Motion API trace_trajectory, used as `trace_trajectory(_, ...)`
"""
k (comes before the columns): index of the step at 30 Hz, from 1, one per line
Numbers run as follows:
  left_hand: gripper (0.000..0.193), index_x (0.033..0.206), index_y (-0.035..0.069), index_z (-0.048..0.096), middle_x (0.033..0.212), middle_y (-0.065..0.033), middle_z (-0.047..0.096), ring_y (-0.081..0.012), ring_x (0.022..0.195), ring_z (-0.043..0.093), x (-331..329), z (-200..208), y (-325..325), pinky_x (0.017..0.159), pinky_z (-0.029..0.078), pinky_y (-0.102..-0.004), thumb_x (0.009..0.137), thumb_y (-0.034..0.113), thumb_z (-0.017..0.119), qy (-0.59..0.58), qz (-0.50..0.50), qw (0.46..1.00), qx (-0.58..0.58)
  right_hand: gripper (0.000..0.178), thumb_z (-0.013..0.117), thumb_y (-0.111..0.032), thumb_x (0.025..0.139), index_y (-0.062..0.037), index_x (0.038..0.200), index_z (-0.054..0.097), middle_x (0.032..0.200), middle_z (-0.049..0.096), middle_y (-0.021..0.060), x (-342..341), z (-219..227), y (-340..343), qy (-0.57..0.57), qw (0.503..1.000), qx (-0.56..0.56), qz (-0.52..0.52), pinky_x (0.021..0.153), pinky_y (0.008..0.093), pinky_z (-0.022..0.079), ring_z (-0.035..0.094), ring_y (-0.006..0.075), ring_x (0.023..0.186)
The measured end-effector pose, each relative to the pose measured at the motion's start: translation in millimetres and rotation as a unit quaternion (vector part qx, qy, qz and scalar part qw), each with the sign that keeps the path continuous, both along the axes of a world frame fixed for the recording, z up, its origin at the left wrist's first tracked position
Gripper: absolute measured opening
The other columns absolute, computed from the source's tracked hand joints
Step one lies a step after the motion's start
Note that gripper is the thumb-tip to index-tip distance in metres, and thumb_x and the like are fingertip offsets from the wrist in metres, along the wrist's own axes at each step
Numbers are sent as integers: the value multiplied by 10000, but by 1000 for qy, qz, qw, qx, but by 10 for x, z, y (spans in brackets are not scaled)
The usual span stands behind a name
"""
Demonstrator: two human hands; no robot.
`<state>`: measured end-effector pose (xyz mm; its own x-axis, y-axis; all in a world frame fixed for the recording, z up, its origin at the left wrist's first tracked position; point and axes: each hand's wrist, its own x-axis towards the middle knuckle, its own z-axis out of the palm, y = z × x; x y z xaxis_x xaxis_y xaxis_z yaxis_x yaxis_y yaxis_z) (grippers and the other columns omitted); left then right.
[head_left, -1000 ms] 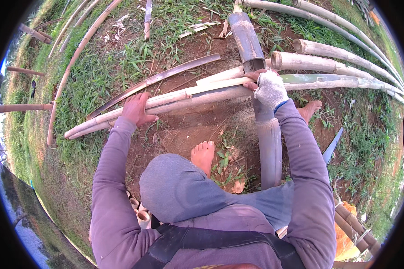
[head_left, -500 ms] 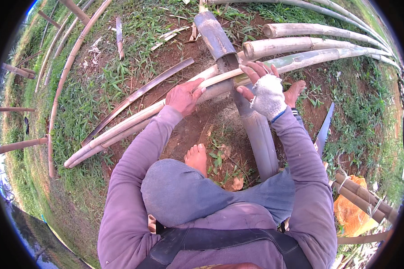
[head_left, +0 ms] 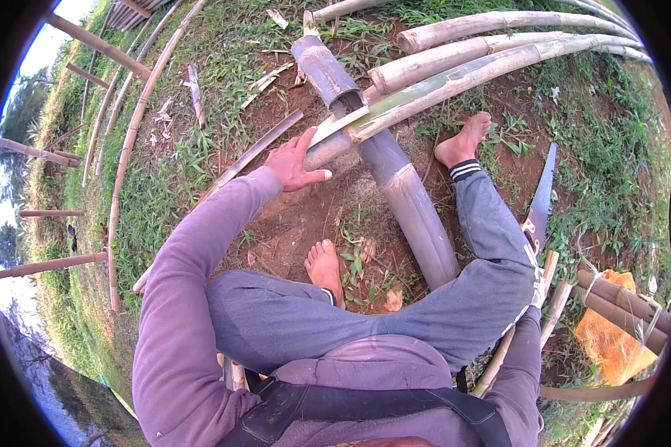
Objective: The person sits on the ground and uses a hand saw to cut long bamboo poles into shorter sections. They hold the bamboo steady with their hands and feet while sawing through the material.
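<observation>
Head view: left fisheye of a pair, worn overhead, facing down, close over the legs [head_left: 298, 320] and ground [head_left: 350, 197] before me.

Dirt gnd [head_left: 276, 235], dk bamboo log [head_left: 417, 208], pale pole [head_left: 429, 98] atop, handsaw [head_left: 543, 192] on R

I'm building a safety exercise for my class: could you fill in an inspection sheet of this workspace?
Surface: bare soil and grass.
Job's things: pale pole; thick grey pole with a cut-out; saw on the ground.
Clutter: chips; orange sack by tied poles.
Hands: left hand rests on the pale pole, thumb spread; right hand mostly hidden beside the right leg, hold unclear.
Cables: nothing seen.
Surroundings: wooden rails at left.
</observation>
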<state>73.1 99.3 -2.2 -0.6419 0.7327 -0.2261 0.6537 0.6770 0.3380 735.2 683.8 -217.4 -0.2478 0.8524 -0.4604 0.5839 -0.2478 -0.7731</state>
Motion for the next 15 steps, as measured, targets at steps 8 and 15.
trace_trajectory(8, 1167, 1637, 26, 293, 1479, -297, 571, -489, 1294, 632, 204, 264, 682, 1106, 520, -536, 810, 629, 855, 24, 67, 995, -76, 383, 794, -203, 844, -27, 1181, 741, 906, 750, 202, -2522, 532, -1056, -187, 944, 222, 158, 731, 477, 576, 747, 401, 825)
trace_trajectory(15, 825, 1455, 92, 409, 1344, -217, 623, -421, 1243, 679, 268, 229, 1007, 1031, 566, -532, 872, 443, 875, 62, 120, 982, -130, 399, 802, -197, 822, -31, 1177, 730, 898, 744, 203, -3392, 680, -1277, -179, 927, 265, 194, 723, 476, 574, 738, 404, 809)
